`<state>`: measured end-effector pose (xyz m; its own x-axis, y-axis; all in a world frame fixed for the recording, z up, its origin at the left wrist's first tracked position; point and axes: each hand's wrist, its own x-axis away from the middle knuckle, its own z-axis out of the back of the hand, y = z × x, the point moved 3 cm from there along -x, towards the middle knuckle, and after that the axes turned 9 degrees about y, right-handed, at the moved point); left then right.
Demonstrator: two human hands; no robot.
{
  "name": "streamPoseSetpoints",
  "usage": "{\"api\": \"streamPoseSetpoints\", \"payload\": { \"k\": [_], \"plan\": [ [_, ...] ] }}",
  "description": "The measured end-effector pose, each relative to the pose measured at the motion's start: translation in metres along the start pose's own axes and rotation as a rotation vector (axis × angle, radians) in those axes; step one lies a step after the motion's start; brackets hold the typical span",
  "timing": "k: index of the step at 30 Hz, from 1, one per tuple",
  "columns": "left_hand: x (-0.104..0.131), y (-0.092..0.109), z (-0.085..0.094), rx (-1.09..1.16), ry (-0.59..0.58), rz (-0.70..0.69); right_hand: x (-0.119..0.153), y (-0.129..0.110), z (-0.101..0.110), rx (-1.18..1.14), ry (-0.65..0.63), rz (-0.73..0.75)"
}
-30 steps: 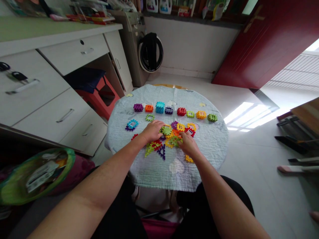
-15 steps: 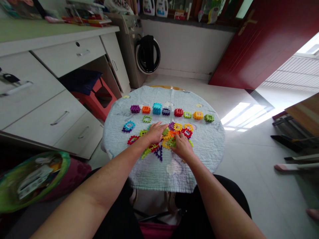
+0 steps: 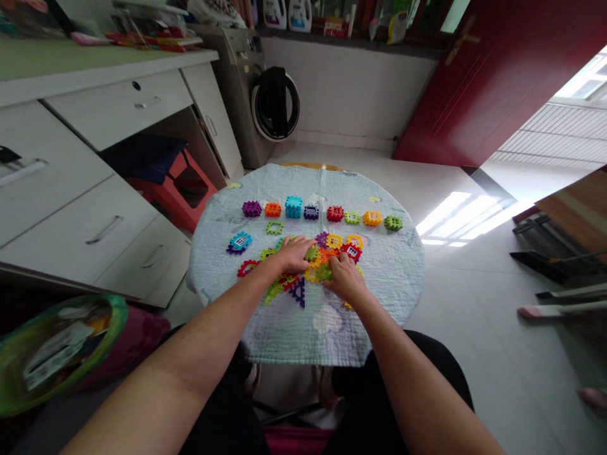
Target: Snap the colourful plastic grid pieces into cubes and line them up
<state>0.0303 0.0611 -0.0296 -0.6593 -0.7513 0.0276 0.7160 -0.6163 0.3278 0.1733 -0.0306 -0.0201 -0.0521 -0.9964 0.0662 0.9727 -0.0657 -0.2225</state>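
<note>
My left hand (image 3: 293,254) reaches over a loose pile of toothed plastic building pieces, its fingers closed on a green building piece (image 3: 311,253). Close by on the right, my right hand (image 3: 346,275) pinches another green building piece (image 3: 324,272). Between and around the hands lie orange, yellow and purple pieces, along with a red window piece (image 3: 351,252). A purple triangular piece (image 3: 298,292) rests in front of the left hand. The left hand and forearm hide part of the pile.
Behind the pile runs a row of stacked pieces sorted by colour, including a light blue stack (image 3: 293,207) and a red stack (image 3: 335,213). A blue window piece (image 3: 241,241) lies to the left. Everything sits on a round table with a pale cloth (image 3: 303,341). A waste bin (image 3: 118,341) stands at left.
The view has shifted slightly, so the scene sits a little further left. Both hands stay over the pile, with the green pieces now showing more plainly at the fingertips.
</note>
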Motion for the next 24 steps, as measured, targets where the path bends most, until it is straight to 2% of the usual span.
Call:
{"api": "streamPoseSetpoints", "payload": {
  "k": [3,6,9,11,13,15,17,19,22,24],
  "plan": [
    [-0.002,0.004,0.002,0.008,0.039,-0.006,0.0,-0.001,-0.001,0.006,-0.001,0.009],
    [-0.006,0.0,0.013,0.084,0.112,-0.025,0.0,0.001,0.0,-0.019,-0.004,0.009],
    [-0.008,-0.024,0.033,0.282,0.227,0.024,-0.001,0.004,0.003,-0.062,0.005,0.003],
    [-0.007,-0.049,0.046,0.391,0.365,0.12,0.0,0.006,0.005,-0.091,0.01,0.001],
    [-0.005,-0.069,0.054,0.41,0.447,0.235,0.0,0.007,0.007,-0.115,0.007,0.004],
    [-0.003,-0.077,0.054,0.339,0.445,0.305,0.0,0.007,0.009,-0.129,0.004,0.014],
    [-0.002,-0.069,0.048,0.21,0.389,0.315,0.001,0.006,0.01,-0.132,0.0,0.032],
    [-0.003,-0.052,0.04,0.07,0.328,0.291,0.002,0.005,0.012,-0.132,-0.006,0.044],
    [-0.004,-0.028,0.028,-0.128,0.317,0.287,0.003,0.006,0.014,-0.134,-0.025,0.039],
    [-0.005,-0.021,0.022,-0.223,0.296,0.331,0.004,0.01,0.015,-0.135,-0.033,0.029]
  ]
}}
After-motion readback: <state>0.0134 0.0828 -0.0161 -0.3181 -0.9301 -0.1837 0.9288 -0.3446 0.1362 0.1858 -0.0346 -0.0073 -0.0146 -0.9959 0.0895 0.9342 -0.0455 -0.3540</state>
